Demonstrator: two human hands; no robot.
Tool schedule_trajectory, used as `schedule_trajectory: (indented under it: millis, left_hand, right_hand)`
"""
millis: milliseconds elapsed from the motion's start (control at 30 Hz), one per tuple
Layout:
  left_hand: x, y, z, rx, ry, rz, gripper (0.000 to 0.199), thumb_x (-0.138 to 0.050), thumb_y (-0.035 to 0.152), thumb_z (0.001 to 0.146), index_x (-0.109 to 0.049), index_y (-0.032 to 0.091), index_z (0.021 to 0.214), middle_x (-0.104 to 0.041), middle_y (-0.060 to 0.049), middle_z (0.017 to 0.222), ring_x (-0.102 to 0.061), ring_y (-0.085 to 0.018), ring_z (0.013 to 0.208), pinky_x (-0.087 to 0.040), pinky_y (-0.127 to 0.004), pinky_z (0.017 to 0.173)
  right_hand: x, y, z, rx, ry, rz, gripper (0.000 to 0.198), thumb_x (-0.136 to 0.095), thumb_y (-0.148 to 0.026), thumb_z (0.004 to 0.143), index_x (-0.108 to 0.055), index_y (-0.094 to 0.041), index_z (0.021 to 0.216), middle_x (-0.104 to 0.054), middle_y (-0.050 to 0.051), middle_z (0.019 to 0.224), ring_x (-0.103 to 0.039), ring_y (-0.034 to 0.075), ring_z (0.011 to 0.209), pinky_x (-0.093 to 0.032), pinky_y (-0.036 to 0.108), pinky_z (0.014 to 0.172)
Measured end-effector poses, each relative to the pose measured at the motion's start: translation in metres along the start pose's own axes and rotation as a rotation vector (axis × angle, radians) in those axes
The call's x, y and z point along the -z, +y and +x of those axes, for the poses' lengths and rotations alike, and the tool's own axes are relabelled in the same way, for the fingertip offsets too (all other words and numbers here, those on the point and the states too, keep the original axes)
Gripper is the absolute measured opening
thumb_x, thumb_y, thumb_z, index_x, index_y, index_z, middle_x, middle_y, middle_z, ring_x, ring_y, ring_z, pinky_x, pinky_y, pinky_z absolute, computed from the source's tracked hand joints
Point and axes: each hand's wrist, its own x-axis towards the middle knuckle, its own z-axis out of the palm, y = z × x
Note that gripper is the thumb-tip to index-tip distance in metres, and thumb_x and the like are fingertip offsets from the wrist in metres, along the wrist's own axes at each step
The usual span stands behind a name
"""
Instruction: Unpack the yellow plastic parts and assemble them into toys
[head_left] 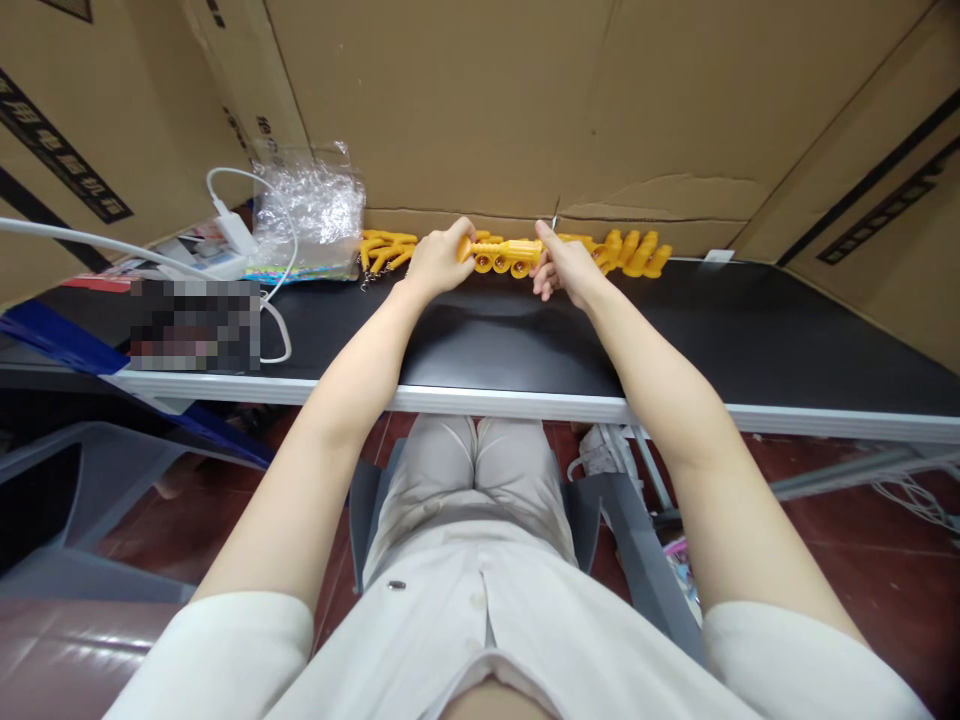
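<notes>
At the far side of the black table, my left hand (444, 258) is closed around the knob-like left end of a yellow plastic corkscrew part (491, 249). My right hand (564, 266) grips the wider yellow sleeve (523, 250) at the other end, thumb on top and fingers curled below. The two pieces line up between my hands. Round open ends of more yellow sleeves (501, 265) show just under them. To the left of my left hand lie yellow handles with metal spirals (386, 250). A thin pointed metal thing (556, 210) rises behind my right thumb; whether I hold it cannot be made out.
Several yellow sleeves (637, 252) lie in a row on the right. Clear plastic wrap (309, 215), a white charger with cable (236, 232) and a blurred-out item (195, 325) are on the left. Cardboard walls (465, 110) enclose the black table (517, 345).
</notes>
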Motion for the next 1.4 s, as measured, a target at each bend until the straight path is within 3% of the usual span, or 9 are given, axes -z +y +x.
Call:
schedule_trajectory:
  millis: [167,267,367,467,600,833,1033,1233,1400]
  left_hand:
    - [-0.001,0.001,0.001,0.024,0.000,0.002,0.040,-0.064,0.021,0.081,-0.066,0.028,0.121,-0.077,-0.008,0.104,-0.072,-0.035,0.112,-0.051,-0.046,0.103]
    - [-0.001,-0.001,0.001,0.045,-0.008,0.007,0.041,-0.064,0.021,0.082,-0.066,0.029,0.122,-0.076,-0.008,0.104,-0.071,-0.036,0.114,-0.050,-0.048,0.105]
    - [0.000,-0.002,0.002,0.042,-0.010,-0.016,0.042,-0.065,0.021,0.081,-0.066,0.031,0.123,-0.076,-0.007,0.104,-0.070,-0.036,0.118,-0.049,-0.049,0.107]
    - [0.001,-0.001,0.001,0.023,-0.009,-0.013,0.042,-0.066,0.020,0.081,-0.065,0.030,0.122,-0.076,-0.006,0.104,-0.070,-0.036,0.117,-0.049,-0.048,0.107]
    - [0.000,-0.001,0.001,0.007,0.003,0.024,0.039,-0.065,0.021,0.082,-0.065,0.028,0.120,-0.077,-0.006,0.102,-0.073,-0.034,0.109,-0.051,-0.046,0.103]
    - [-0.005,-0.006,0.004,-0.034,0.028,0.018,0.037,-0.064,0.023,0.082,-0.066,0.026,0.119,-0.078,-0.007,0.100,-0.073,-0.032,0.105,-0.052,-0.043,0.099]
    - [-0.009,-0.008,0.004,-0.037,0.019,-0.009,0.036,-0.067,0.027,0.083,-0.066,0.026,0.119,-0.077,-0.008,0.098,-0.073,-0.032,0.103,-0.052,-0.041,0.097]
    - [-0.007,-0.008,0.004,-0.003,0.001,0.028,0.036,-0.069,0.032,0.085,-0.066,0.024,0.121,-0.076,-0.008,0.097,-0.074,-0.032,0.102,-0.052,-0.041,0.096]
    - [-0.006,-0.011,0.004,-0.005,-0.006,0.031,0.036,-0.070,0.034,0.086,-0.066,0.025,0.121,-0.076,-0.008,0.098,-0.073,-0.032,0.105,-0.051,-0.042,0.099]
  right_hand:
    - [0.007,-0.008,-0.003,-0.049,-0.070,-0.018,0.084,-0.048,-0.094,0.089,-0.072,-0.016,0.110,-0.071,0.010,0.070,-0.074,0.027,0.063,-0.064,0.041,0.062]
    - [0.013,-0.011,-0.007,0.046,-0.131,0.007,0.069,-0.073,-0.080,0.085,-0.067,-0.019,0.116,-0.078,0.010,0.089,-0.077,0.025,0.071,-0.063,0.038,0.066]
    - [0.015,-0.011,-0.010,0.128,-0.133,0.002,0.063,-0.091,-0.065,0.076,-0.063,-0.020,0.110,-0.079,0.010,0.093,-0.077,0.023,0.074,-0.062,0.037,0.070]
    - [0.012,-0.010,-0.010,0.121,-0.099,0.001,0.059,-0.084,-0.073,0.079,-0.063,-0.020,0.094,-0.077,0.010,0.082,-0.074,0.022,0.067,-0.062,0.037,0.068]
    - [0.006,-0.008,-0.007,0.087,-0.060,0.014,0.070,-0.069,-0.090,0.080,-0.063,-0.020,0.082,-0.071,0.009,0.068,-0.069,0.021,0.056,-0.061,0.035,0.059]
    - [0.000,-0.006,-0.003,0.008,-0.007,0.036,0.088,-0.052,-0.099,0.082,-0.073,-0.014,0.095,-0.064,0.006,0.056,-0.068,0.019,0.052,-0.059,0.030,0.055]
    - [0.001,-0.006,-0.004,-0.027,-0.008,-0.005,0.093,-0.047,-0.100,0.083,-0.076,-0.014,0.106,-0.067,0.008,0.059,-0.069,0.021,0.053,-0.062,0.033,0.058]
    - [0.010,-0.007,-0.003,-0.018,-0.073,-0.013,0.086,-0.052,-0.095,0.086,-0.072,-0.017,0.116,-0.076,0.012,0.083,-0.078,0.023,0.070,-0.065,0.034,0.067]
    - [0.016,0.001,0.002,0.131,-0.076,0.000,0.062,-0.083,-0.062,0.087,-0.066,-0.022,0.131,-0.076,0.010,0.118,-0.080,0.023,0.093,-0.065,0.035,0.083]
